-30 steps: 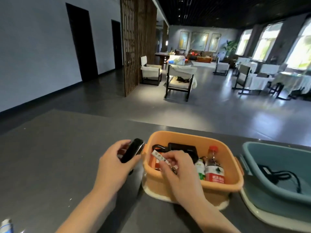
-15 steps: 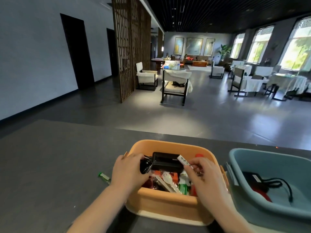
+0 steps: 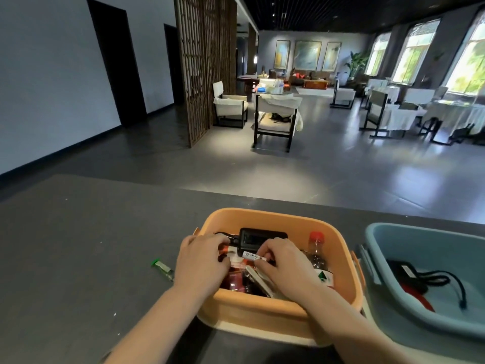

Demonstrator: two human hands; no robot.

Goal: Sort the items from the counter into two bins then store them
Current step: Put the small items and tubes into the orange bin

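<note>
Standing at a dark grey counter (image 3: 78, 245) in a long dim lounge of white-covered chairs and three tall windows, a person works both hands inside an orange bin (image 3: 278, 311). Two bins share the counter: the orange one and, to its right, a blue bin (image 3: 380, 237) holding a black cable. The right hand (image 3: 283, 266) pinches a small white tube (image 3: 253, 256); the left hand (image 3: 200, 261) is curled over the clutter, its grip hidden. One red-capped bottle (image 3: 317, 248) stands inside. One green-tipped tube (image 3: 162, 266) lies left. Since a second ago, the left hand's black device has gone into the bin.
</note>
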